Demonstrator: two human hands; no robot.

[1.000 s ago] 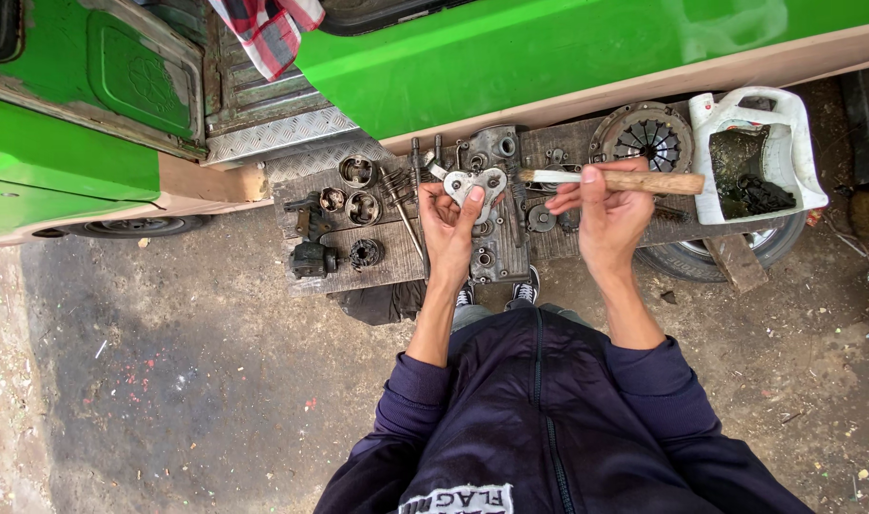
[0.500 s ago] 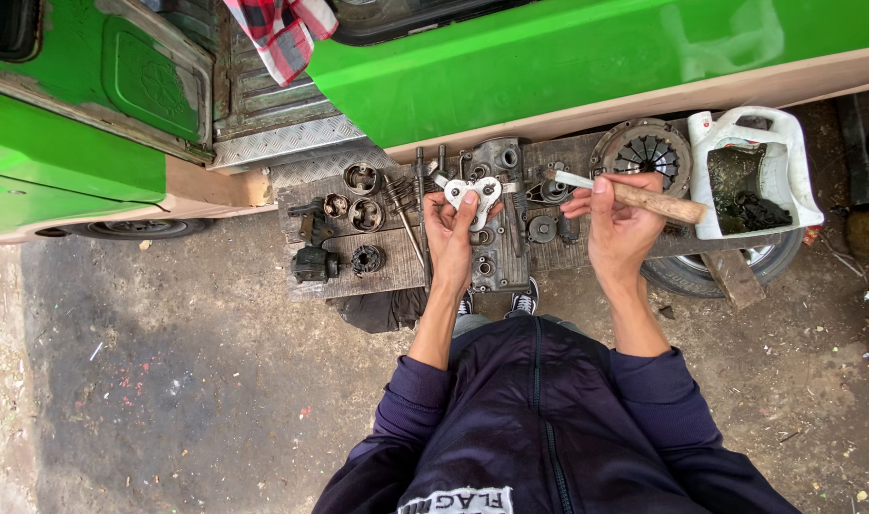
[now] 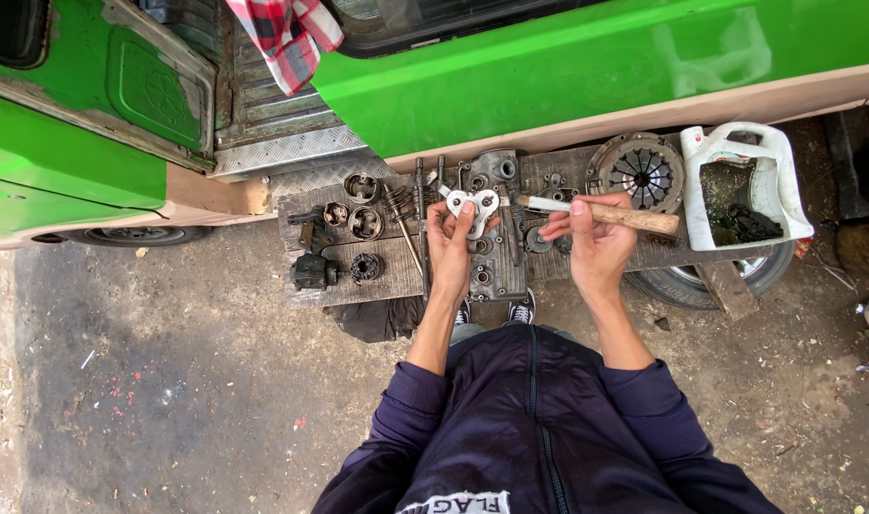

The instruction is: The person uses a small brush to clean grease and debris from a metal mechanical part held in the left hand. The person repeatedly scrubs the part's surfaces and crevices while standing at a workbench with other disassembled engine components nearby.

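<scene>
While the left hand [image 3: 450, 249] pinches it from below, the pale three-lobed metal bracket [image 3: 474, 206] sits raised just above the grey engine casting [image 3: 491, 238] at the middle of the desk [image 3: 396, 271]. Fingers closed on its lower lobe; the two upper lobes, each with a round hole, stand free toward 12 o'clock.

Handling, as judged: cast or stamped metal, rigid, no give. Small enough for one hand, moderate weight for its size. Surface looks clean and light-coloured, but the parts around it are oily, so likely slick. Best hold is across a lobe or by the edges, thumb on one face and fingers behind, as now. Not fragile; a drop onto the casting would do little harm.

Right hand [image 3: 594, 243] at 3 o'clock of the bracket, wrapped around a wooden-handled tool [image 3: 606, 214]. Handle runs out toward 3 o'clock, pale working end pointing at the bracket, close to it; I cannot tell whether they touch. Wood gives a dry, sure grip.

Further out: round greasy parts [image 3: 363, 224] at 9 o'clock, long rods [image 3: 420, 224] between them and the casting, a clutch plate [image 3: 636, 171] at 2 o'clock, and a cut-open white jug [image 3: 739, 181] holding dark parts beyond it. Green vehicle body [image 3: 568, 67] at 12 o'clock, a checked cloth [image 3: 282, 33] hanging from it.
</scene>
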